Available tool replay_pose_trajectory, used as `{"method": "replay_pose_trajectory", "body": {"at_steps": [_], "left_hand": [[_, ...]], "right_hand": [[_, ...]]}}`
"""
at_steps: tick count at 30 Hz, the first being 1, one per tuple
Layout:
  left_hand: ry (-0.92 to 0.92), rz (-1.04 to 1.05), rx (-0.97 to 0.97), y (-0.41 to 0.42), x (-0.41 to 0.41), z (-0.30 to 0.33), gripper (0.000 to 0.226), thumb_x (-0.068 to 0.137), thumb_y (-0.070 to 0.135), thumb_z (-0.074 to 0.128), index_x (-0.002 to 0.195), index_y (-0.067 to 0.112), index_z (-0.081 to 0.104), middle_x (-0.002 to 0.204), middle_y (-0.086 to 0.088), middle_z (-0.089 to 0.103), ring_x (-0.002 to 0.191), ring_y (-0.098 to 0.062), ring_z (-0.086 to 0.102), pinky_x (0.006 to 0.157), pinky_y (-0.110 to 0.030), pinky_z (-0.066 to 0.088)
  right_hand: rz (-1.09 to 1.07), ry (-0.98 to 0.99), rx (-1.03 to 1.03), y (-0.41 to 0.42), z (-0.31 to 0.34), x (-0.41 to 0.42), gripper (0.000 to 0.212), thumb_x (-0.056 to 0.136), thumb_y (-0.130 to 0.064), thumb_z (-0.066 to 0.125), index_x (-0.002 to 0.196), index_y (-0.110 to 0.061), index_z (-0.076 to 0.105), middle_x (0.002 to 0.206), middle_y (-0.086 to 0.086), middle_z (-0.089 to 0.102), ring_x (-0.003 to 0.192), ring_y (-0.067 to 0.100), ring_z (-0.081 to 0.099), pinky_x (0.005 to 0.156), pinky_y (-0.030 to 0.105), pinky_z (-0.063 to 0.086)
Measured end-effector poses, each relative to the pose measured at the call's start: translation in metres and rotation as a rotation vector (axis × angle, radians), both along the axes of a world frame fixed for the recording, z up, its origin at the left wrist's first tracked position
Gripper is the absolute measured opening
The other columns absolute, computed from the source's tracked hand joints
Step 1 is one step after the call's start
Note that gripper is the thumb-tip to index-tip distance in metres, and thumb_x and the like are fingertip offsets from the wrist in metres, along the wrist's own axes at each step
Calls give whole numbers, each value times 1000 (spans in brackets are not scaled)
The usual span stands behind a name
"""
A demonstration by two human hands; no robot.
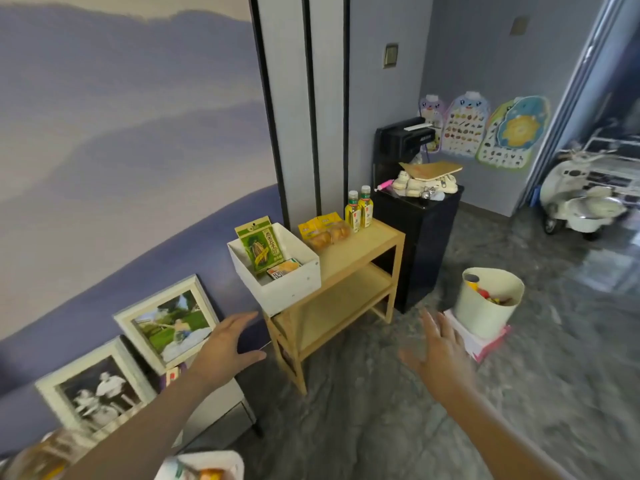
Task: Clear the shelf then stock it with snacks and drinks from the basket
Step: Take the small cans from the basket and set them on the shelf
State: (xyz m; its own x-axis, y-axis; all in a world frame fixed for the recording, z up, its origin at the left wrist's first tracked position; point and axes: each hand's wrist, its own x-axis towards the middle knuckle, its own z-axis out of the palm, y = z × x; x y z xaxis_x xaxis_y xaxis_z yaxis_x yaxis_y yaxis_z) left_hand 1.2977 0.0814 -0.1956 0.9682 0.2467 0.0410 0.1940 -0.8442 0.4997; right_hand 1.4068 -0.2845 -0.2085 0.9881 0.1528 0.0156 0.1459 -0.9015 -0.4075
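Mid-frame, the pale wooden shelf (363,247) carries a white basket (287,285), snack packets and two yellow bottles (359,210). Left hand (225,344) and blurred right hand (440,355) hover open, empty.

We are seeing two bare forearms entering from the bottom edge, no sleeves, cuffs or gloves showing anywhere along them. We are noting the left hand (227,344) as bare too, with no ring, watch, bracelet or band visible at the wrist, fingers and thumb reading clearly with short nails as far as we can tell. We are getting the right hand (441,355) motion-blurred, so its fingers are smearing into soft streaks and nail or knuckle detail is not readable, though nothing worn is showing on it or on its wrist.
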Motion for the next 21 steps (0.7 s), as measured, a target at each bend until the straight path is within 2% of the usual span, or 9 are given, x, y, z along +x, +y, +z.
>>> {"method": "replay_pose_trajectory", "body": {"at_steps": [6,10,15,21], "left_hand": [[15,-69,10,2,-69,5,78,77,43,74,143,25,37,144,4,39,130,-14,38,108,-29,32],[33,-93,7,14,-124,3,77,79,41,73,144,24,36,145,3,39,133,-15,35,109,-28,29],[101,-101,-52,34,-208,-13,80,75,48,72,143,27,36,146,1,37,134,-20,34,109,-38,35],[162,-38,-34,55,-291,-47,78,77,47,71,143,27,35,145,0,39,133,-19,34,105,-32,29]], "right_hand": [[-17,-2,-18,3,-2,-89,88,85,-57,61,152,-25,13,160,4,13,145,28,19,110,48,35],[-21,7,-8,17,-12,-157,90,85,-55,61,153,-23,11,160,6,12,145,30,16,112,51,32],[-4,55,-4,45,-23,-236,89,88,-51,60,154,-23,9,161,6,9,146,30,12,114,51,28],[61,126,-14,80,-46,-310,91,87,-54,60,154,-25,6,161,5,8,146,29,12,115,48,28]]}}
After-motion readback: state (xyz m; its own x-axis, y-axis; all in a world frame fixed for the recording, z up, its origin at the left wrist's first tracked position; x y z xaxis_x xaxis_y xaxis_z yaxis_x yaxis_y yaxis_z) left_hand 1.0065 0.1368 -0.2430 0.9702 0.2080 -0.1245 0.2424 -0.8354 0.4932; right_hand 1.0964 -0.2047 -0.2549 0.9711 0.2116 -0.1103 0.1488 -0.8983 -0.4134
